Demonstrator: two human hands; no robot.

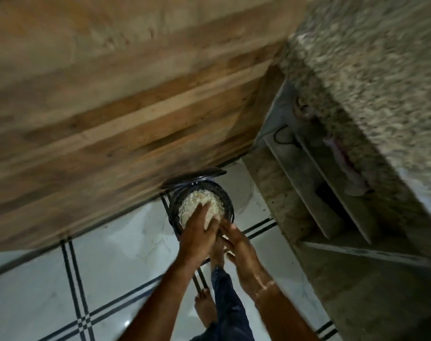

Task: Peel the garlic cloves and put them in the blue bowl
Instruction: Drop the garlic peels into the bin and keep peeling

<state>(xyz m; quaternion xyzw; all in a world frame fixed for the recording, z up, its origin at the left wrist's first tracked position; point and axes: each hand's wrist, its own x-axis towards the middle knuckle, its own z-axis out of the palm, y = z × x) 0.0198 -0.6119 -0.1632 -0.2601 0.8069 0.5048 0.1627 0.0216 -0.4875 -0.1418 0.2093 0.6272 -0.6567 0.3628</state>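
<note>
Judging from this blurred view, I'm late in the task: my left hand [199,232] lies flat, fingers straight, on pale peelings [197,205] heaped in a dark bin [230,205]; right hand [236,239] spread beside. Cloves and blue bowl aren't visible.

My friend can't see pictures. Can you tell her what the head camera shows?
Two hands reach down over a round black bin on the tiled floor, heaped with pale papery scraps. The left hand is flat, the right hand beside it. The picture is blurry; a wooden panel stands behind.
</note>
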